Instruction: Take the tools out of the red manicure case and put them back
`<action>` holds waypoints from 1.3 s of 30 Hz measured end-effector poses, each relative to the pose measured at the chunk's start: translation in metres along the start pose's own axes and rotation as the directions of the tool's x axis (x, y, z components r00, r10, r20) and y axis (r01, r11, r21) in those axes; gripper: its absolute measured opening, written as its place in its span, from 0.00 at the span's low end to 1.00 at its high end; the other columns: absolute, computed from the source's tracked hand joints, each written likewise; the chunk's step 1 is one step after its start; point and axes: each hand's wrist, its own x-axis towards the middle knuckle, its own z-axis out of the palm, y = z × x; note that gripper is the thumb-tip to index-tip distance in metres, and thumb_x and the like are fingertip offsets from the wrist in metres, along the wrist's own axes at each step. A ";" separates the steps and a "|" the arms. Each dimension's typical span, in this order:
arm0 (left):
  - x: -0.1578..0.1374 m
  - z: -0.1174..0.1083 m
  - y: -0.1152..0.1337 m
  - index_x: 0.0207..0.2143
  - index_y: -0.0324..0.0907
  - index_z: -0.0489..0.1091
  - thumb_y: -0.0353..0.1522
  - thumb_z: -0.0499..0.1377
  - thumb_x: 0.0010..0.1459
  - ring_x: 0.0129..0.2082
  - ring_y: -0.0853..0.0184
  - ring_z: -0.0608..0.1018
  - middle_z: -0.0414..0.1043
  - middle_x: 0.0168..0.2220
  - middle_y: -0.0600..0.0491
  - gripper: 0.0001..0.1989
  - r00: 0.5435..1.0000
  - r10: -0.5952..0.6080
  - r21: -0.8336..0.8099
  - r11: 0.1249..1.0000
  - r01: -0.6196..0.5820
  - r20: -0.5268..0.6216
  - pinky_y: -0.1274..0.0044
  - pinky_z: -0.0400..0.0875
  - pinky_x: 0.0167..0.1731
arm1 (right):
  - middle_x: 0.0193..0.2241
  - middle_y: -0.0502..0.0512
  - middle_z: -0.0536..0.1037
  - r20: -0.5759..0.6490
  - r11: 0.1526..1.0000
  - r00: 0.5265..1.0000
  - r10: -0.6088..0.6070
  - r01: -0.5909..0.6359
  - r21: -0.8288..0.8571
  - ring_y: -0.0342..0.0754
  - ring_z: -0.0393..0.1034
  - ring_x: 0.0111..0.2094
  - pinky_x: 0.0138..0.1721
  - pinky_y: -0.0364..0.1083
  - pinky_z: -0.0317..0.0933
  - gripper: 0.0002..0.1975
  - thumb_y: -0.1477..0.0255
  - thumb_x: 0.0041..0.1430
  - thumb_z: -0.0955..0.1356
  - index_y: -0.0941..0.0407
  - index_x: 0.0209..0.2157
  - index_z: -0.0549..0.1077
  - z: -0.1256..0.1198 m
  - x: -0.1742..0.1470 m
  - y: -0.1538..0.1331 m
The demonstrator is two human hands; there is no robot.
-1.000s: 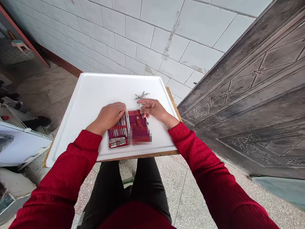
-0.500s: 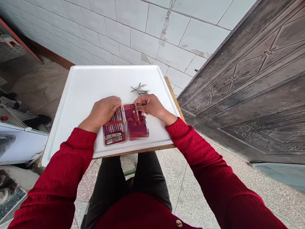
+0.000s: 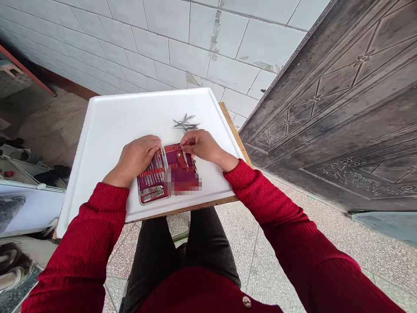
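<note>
An open manicure case (image 3: 140, 191) with a red lining lies on a white foam board (image 3: 110, 117). Its left half holds a row of slim metal tools (image 3: 153, 173) under a red strap, with nail clippers (image 3: 153, 193) at the near end. My left hand (image 3: 138, 156) grips the far edge of that half, fingers curled. At the right half, my right hand (image 3: 203, 145) pinches the upper end of a small metal manicure tool (image 3: 185, 159), whose exact kind I cannot make out. It lies beside a red snap tab (image 3: 179, 157). A blurred patch hides the near right part.
Several loose metal tools, including scissors (image 3: 186, 124), lie in a pile beyond my right hand. A wooden board edge (image 3: 233, 128) shows under the foam board. A tiled wall (image 3: 176, 56) stands behind, and a dark patterned metal door (image 3: 325, 108) is on the right.
The view has shifted slightly, so the board and case appear a little further left. The metal tool in my right hand sits slightly lower against the case. My left hand keeps its hold.
</note>
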 end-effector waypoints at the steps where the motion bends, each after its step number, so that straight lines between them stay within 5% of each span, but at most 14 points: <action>1: 0.000 0.001 -0.001 0.47 0.47 0.80 0.37 0.48 0.70 0.58 0.57 0.80 0.81 0.56 0.51 0.19 1.000 0.003 -0.001 1.000 -0.003 -0.005 0.67 0.77 0.55 | 0.24 0.47 0.77 -0.037 0.998 0.999 -0.028 0.026 -0.053 0.43 0.71 0.26 0.32 0.43 0.64 0.03 0.79 0.55 0.71 0.57 0.30 0.76 0.000 -0.001 -0.001; 9: -0.001 0.002 -0.004 0.47 0.46 0.80 0.38 0.49 0.70 0.58 0.56 0.81 0.81 0.57 0.49 0.20 1.000 0.007 -0.014 1.000 -0.007 -0.009 0.66 0.77 0.56 | 0.28 0.48 0.80 -0.091 0.959 0.994 -0.067 0.039 -0.282 0.43 0.71 0.30 0.33 0.42 0.59 0.05 0.78 0.56 0.70 0.57 0.31 0.80 -0.001 -0.002 -0.004; 39: -0.006 0.013 0.000 0.44 0.44 0.79 0.35 0.48 0.72 0.53 0.57 0.82 0.81 0.54 0.47 0.19 0.993 0.041 0.015 0.999 -0.040 -0.108 0.66 0.78 0.51 | 0.24 0.48 0.81 0.046 0.979 0.999 -0.026 0.035 -0.200 0.42 0.71 0.26 0.32 0.43 0.62 0.06 0.80 0.51 0.72 0.56 0.26 0.82 -0.001 -0.004 -0.001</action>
